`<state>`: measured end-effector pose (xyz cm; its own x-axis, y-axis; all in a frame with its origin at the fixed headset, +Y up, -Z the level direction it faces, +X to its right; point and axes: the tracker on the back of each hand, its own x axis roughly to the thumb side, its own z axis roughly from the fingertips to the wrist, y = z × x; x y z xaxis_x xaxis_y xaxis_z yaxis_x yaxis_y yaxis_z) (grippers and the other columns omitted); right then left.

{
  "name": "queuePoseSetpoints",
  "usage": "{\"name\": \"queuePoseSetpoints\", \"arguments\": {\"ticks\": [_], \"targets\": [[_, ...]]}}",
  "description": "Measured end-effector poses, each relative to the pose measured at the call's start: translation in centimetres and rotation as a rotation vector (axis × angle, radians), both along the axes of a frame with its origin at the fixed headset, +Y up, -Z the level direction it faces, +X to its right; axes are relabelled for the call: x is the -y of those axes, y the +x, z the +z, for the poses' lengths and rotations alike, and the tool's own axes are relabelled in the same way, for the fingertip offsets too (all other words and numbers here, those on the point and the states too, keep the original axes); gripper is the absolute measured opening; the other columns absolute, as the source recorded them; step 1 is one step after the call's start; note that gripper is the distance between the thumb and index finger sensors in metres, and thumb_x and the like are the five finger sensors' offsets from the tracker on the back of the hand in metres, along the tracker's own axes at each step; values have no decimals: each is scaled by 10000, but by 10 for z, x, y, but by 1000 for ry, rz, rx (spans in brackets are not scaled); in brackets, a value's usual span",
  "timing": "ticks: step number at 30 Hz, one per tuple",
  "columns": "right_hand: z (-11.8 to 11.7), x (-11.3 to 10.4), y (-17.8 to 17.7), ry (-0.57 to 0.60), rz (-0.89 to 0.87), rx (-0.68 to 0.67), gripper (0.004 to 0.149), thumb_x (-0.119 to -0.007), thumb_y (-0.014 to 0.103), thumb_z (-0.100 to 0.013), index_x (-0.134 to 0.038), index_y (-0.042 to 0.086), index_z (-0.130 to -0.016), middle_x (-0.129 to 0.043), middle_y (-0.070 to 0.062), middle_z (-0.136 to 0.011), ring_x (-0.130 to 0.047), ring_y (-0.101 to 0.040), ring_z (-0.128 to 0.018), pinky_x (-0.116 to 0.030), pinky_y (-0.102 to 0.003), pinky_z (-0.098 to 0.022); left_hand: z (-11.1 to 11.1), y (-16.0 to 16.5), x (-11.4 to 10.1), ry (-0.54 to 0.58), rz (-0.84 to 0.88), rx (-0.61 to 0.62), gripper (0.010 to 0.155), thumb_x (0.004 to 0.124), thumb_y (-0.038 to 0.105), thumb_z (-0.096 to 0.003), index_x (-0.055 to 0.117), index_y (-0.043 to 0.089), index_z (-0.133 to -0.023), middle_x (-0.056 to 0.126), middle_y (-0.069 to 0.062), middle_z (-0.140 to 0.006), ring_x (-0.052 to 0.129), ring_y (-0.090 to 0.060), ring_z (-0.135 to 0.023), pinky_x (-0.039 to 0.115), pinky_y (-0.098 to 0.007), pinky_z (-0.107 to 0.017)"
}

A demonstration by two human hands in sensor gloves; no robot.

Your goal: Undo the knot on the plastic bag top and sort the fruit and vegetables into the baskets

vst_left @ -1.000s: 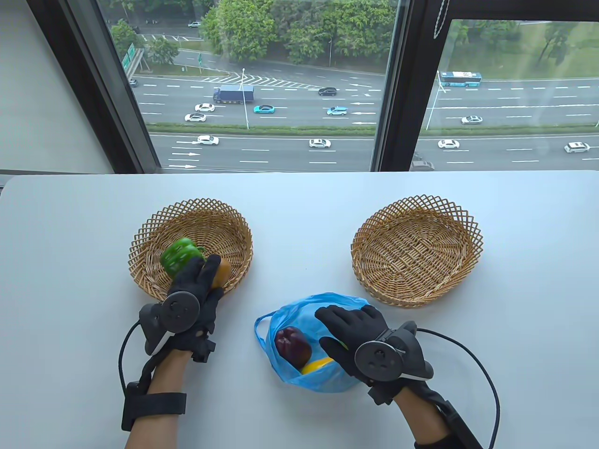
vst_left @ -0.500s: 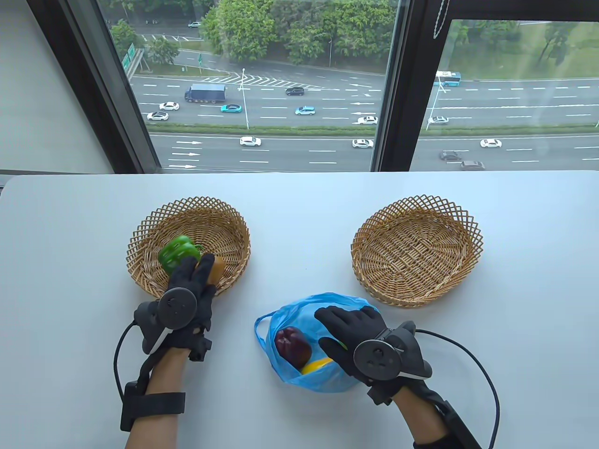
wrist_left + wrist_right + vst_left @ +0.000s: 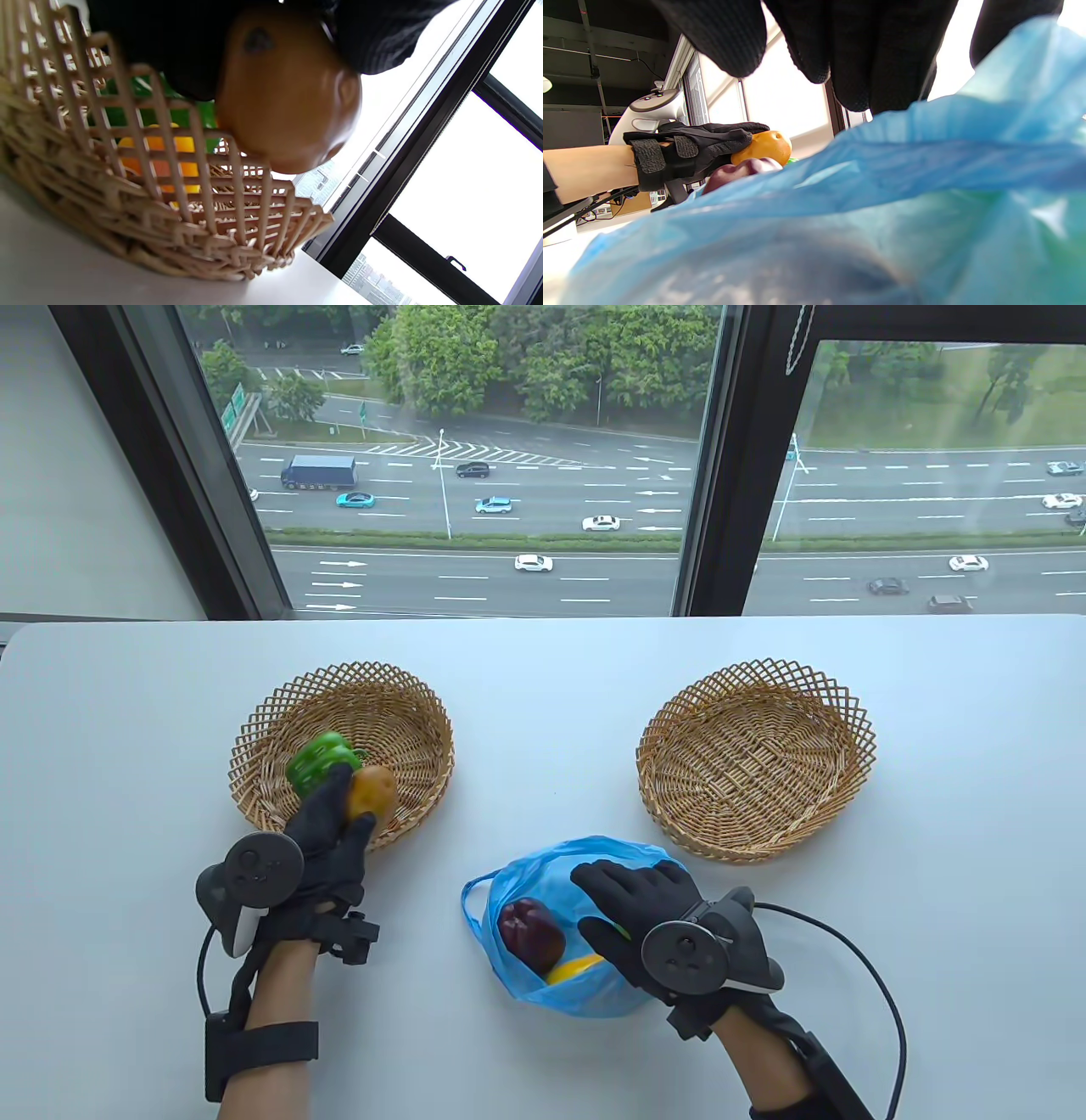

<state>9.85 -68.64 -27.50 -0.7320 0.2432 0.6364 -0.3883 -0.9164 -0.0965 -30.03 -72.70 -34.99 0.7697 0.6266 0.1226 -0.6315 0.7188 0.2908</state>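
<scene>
- The left hand (image 3: pixel 327 848), in a black sensor glove, holds a smooth tan-brown potato (image 3: pixel 371 796) in curled fingers, just above the near rim of the left woven wicker basket (image 3: pixel 254 729), at about five o'clock on its ring.
- A glossy green bell pepper (image 3: pixel 318 762) already lies in that basket, touching or just beside the potato at its ten o'clock; the left wrist view also shows something orange-yellow (image 3: pixel 159 154) through the lattice, which I cannot identify.
- To finish this step well, I judge the hand should carry the potato a little further toward twelve o'clock, past the rim, lower it onto bare weave beside the pepper, then let go low so it does not roll or bounce out.
- The right hand (image 3: pixel 649 912) rests with fingers spread and fairly straight on the crumpled blue plastic bag (image 3: pixel 577 993), pinning it flat; it grips nothing.
- The bag's mouth lies open toward nine o'clock, showing a dark maroon pepper-like piece (image 3: pixel 530 935) and a yellow piece (image 3: pixel 573 967) at its five o'clock.
- The right woven wicker basket (image 3: pixel 836 712), at two o'clock from the bag, holds nothing visible.
</scene>
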Motion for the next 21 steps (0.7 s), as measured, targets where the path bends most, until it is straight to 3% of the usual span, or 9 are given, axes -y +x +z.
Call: {"name": "queuePoseSetpoints", "arguments": {"ticks": [9,16,19,21], "targets": [[0,0,0,-6,1,0,598,-746,438,-579,-676,109,-1074,-790,-184,-1020,-922,-424,-800,-662,-737,-585,-8,8,5,-66,-63,1,669,750,398,-482,584,333,-1127,658,-128,-1178,701,-444,-981,626,-629,-672],[0,2,-1,-18,7,-3,598,-746,438,-579,-676,110,-1074,-791,-184,-1020,-923,-425,-798,-662,-737,-585,-8,12,4,-39,-104,-50,671,731,403,-480,576,322,-1127,651,-170,-1159,828,-500,-886,750,-573,-611],[0,2,-1,-20,7,-4,598,-746,439,-579,-676,110,-1074,-789,-185,-1020,-922,-425,-799,-662,-736,-585,-9,18,4,-57,-148,-12,680,814,330,-471,590,369,-1112,594,-94,-1197,697,-489,-1000,676,-633,-659],[0,2,-1,-23,9,-5,601,-745,440,-577,-676,110,-1074,-789,-184,-1021,-921,-426,-799,-662,-736,-585,-10,23,9,-66,-227,-17,682,830,266,-469,606,374,-1104,583,-82,-1202,657,-482,-1025,646,-621,-687]]}}
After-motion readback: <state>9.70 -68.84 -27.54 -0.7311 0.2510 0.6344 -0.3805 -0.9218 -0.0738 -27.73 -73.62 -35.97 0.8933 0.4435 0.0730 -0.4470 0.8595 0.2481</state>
